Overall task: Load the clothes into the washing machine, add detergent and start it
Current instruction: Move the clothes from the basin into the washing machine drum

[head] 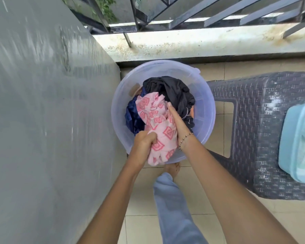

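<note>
A translucent bluish plastic tub (208, 110) stands on the tiled floor, filled with clothes. On top lies a pink cloth with a red square pattern (157, 120). Under it are a black garment (176, 92) and a dark blue garment (132, 118). My left hand (144, 141) grips the near end of the pink cloth, fingers curled into it. My right hand (178, 124) lies along the cloth's right side with its fingers tucked under it; a bead bracelet is on that wrist. The grey side of the washing machine (51, 120) fills the left of the view.
A dark woven-pattern plastic stool (264, 131) stands right of the tub, with a light blue lidded container (298, 143) on it. A stained concrete ledge (201, 44) with a metal railing runs behind the tub. My foot and blue trouser leg (173, 208) are below the tub.
</note>
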A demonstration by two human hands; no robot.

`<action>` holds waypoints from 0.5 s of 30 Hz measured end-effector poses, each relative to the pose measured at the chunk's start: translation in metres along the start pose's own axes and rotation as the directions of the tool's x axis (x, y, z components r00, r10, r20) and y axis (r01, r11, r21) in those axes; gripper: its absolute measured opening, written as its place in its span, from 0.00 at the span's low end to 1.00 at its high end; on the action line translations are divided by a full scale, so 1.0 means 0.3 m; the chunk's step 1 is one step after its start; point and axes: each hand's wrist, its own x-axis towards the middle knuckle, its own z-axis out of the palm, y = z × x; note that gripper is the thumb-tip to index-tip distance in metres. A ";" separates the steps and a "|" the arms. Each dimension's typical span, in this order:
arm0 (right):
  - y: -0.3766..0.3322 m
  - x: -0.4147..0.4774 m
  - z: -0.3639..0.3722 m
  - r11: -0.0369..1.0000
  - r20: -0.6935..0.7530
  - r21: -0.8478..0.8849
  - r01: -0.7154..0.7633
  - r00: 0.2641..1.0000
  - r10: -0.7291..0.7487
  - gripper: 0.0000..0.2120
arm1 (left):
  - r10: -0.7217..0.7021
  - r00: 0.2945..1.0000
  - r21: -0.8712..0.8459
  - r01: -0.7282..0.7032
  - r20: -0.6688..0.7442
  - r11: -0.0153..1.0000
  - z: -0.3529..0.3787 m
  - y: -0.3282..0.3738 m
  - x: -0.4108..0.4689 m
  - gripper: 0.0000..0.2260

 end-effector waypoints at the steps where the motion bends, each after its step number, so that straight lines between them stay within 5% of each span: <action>1: -0.002 -0.006 0.003 1.000 0.006 0.013 -0.028 1.000 0.028 0.25 | 0.000 1.000 -0.084 0.001 0.016 0.996 0.002 0.026 -0.022 0.15; 6: 0.001 -0.028 -0.003 0.992 -0.024 -0.095 -0.085 0.996 0.083 0.12 | 0.004 1.000 -0.340 -0.008 -0.012 0.941 0.002 0.141 -0.080 0.08; 11: 0.018 -0.074 -0.027 0.993 -0.012 0.102 0.064 0.998 -0.063 0.17 | 0.055 0.900 0.002 -0.060 -0.432 0.998 -0.073 0.117 0.001 0.13; 13: 0.020 -0.121 -0.031 0.991 0.029 0.083 0.108 0.993 -0.111 0.16 | -0.035 0.926 -0.096 -0.001 -0.376 0.995 -0.104 0.096 0.055 0.20; 15: 0.032 -0.155 -0.036 0.993 0.025 0.062 0.098 0.995 -0.100 0.15 | -0.241 0.956 -0.250 0.195 -0.167 0.948 -0.125 0.074 0.102 0.35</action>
